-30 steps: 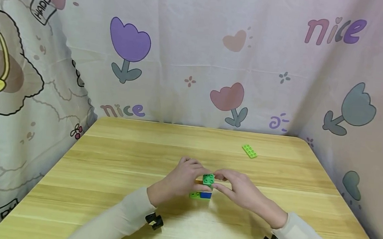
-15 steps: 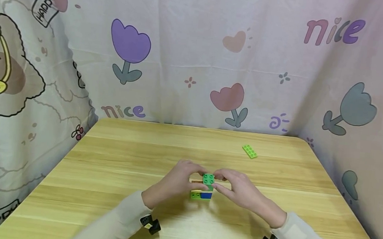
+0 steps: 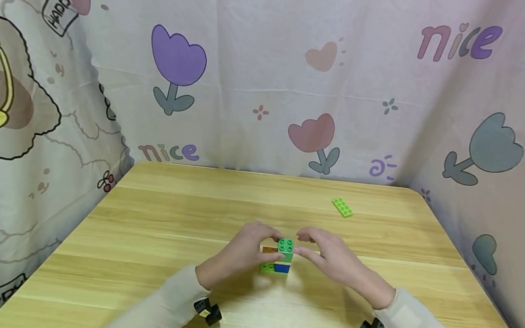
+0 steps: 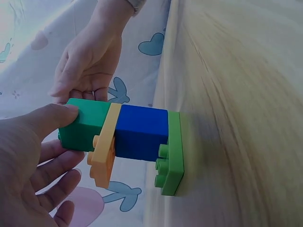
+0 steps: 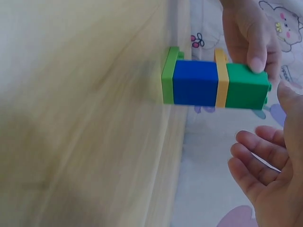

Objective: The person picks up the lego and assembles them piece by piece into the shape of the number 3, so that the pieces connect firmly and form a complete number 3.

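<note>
A small tower of toy building bricks stands on the wooden table in front of me. From the bottom up it has a light green plate (image 4: 175, 153), a blue brick (image 4: 141, 132), an orange plate (image 4: 106, 158) and a green brick (image 3: 286, 245). Both plates stick out past the bricks on the left side. My left hand (image 3: 249, 245) pinches the green brick at the top between thumb and fingers. To the right of the tower my right hand (image 3: 335, 258) is held with fingers apart and nothing in them, its thumb close beside the green brick.
Another light green plate (image 3: 342, 207) with studs up lies farther back on the table (image 3: 186, 204), to the right. A patterned curtain (image 3: 251, 56) hangs behind the table and along both sides. A small black camera sits on each wrist.
My right hand has eased slightly away from the green brick. The left hand has shifted a little, uncovering more of the orange plate; the tower stays in place.
</note>
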`<state>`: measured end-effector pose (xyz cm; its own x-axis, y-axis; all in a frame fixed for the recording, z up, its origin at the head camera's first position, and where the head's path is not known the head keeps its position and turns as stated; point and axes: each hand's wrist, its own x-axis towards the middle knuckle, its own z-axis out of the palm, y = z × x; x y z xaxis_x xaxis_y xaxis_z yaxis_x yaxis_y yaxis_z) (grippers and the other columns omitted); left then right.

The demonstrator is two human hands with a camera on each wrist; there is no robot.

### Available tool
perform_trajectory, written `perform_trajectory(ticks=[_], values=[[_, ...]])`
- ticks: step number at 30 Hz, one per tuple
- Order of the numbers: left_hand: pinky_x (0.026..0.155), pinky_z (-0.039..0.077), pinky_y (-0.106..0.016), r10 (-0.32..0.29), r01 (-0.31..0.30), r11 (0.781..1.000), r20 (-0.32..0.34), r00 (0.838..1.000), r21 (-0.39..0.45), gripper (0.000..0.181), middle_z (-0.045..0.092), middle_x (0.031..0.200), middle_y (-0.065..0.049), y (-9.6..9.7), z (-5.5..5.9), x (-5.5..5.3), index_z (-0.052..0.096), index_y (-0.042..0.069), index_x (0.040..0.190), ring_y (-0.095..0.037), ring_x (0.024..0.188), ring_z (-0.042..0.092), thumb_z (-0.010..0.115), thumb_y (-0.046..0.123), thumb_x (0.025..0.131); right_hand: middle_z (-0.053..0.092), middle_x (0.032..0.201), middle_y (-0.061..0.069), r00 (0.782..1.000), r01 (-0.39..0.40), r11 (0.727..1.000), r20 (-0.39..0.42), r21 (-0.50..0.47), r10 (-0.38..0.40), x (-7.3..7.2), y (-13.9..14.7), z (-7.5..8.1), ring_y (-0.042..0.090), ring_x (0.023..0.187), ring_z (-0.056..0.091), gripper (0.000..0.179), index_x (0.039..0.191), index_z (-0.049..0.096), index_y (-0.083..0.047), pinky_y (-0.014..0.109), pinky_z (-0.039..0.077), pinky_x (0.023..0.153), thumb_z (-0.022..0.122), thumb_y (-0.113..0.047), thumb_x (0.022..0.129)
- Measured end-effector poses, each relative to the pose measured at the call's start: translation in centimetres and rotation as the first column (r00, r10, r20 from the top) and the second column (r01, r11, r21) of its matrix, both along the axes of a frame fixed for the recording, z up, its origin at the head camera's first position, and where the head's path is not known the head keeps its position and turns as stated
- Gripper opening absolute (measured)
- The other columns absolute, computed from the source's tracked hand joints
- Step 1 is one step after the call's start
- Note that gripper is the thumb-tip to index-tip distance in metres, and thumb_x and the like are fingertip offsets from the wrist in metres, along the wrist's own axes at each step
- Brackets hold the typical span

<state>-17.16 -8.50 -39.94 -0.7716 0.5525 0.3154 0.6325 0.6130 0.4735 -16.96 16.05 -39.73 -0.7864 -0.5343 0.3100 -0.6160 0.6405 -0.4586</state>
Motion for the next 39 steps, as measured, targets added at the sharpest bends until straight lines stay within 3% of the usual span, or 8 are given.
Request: perform_trajectory(ticks=[15,30,39], values=[[0.097,0.043,-0.043,0.010,-0.015,0.999,-0.090,0.996,-0.050,0.039,0.068,0.107,0.005,-0.2,0.2,0.3,0.071,0.016,0.113,-0.018,0.107,0.057,0.077,0.041,0.084,0.065,0.120,0.009,0.986,0.165,0.984,-0.045,0.062,-0.162,-3.5,2.5,-1.2,0.029,0.112,0.060,0.055,0.123,0.063,-0.005,0.047,0.047,0.094,0.057,-0.052,0.095],[0.097,0.043,-0.040,-0.007,-0.006,0.994,-0.122,0.992,-0.105,0.042,0.069,0.111,0.004,0.0,0.2,0.1,0.071,0.015,0.115,-0.018,0.107,0.056,0.076,0.043,0.084,0.060,0.126,0.021,0.961,0.278,0.954,-0.038,0.117,-0.275,-7.5,5.9,-2.4,0.041,0.116,0.055,0.051,0.126,0.060,0.002,0.055,0.041,0.099,0.061,-0.040,0.096],[0.096,0.043,-0.037,-0.037,0.015,0.992,-0.178,0.983,-0.123,0.042,0.068,0.111,0.004,-0.2,0.3,0.0,0.072,0.016,0.115,-0.016,0.105,0.055,0.075,0.044,0.085,0.060,0.115,0.025,0.941,0.338,0.931,-0.078,0.141,-0.330,-9.4,7.4,-3.3,0.042,0.105,0.057,0.052,0.126,0.057,0.006,0.056,0.044,0.093,0.063,-0.036,0.096]])
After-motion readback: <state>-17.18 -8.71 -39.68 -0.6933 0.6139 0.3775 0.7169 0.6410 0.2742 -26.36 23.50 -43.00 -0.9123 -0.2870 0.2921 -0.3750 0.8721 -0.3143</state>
